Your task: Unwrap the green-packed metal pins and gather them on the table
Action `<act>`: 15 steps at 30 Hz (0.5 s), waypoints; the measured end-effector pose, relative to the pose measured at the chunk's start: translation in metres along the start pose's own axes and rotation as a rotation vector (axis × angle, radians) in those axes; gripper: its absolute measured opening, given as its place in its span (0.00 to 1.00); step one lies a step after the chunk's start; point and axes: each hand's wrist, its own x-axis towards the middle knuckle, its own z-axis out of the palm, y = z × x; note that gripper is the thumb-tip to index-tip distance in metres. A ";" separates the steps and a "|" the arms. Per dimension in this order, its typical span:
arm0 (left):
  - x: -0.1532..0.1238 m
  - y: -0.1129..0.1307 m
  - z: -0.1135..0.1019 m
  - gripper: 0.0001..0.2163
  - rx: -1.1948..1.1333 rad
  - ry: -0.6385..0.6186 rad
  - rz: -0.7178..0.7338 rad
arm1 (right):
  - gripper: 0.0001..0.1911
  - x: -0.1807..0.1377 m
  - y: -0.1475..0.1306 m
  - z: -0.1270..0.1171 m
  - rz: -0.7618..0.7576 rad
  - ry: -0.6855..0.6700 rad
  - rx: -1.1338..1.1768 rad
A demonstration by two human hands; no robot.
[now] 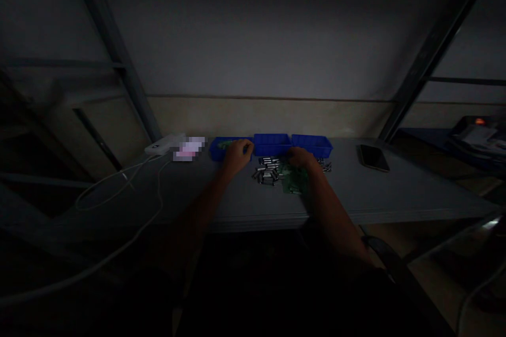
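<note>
The scene is very dark. My left hand (237,154) reaches to the rim of the left blue bin (216,148), fingers curled; what it holds, if anything, I cannot make out. My right hand (301,159) rests with curled fingers over green circuit boards (293,180) on the grey table (395,195). Between my hands lies a pile of several small dark metal cylinders (266,171). A middle blue bin (272,143) and a right blue bin (316,143) stand just behind them.
A dark phone (373,158) lies on the table at the right. A white power adapter (163,144) with white cables (118,179) sits at the left, next to a pink and white object (188,148). Slanted metal frame posts (114,52) flank the table.
</note>
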 end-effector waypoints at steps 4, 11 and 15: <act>0.000 -0.001 0.002 0.10 -0.015 0.003 0.003 | 0.18 -0.002 -0.006 -0.001 0.051 0.052 0.014; -0.001 0.007 -0.002 0.09 -0.105 -0.038 -0.034 | 0.12 0.011 -0.014 0.005 -0.018 0.307 0.427; -0.006 0.021 0.006 0.09 -0.294 -0.095 -0.127 | 0.14 0.019 -0.031 0.016 -0.116 0.279 0.905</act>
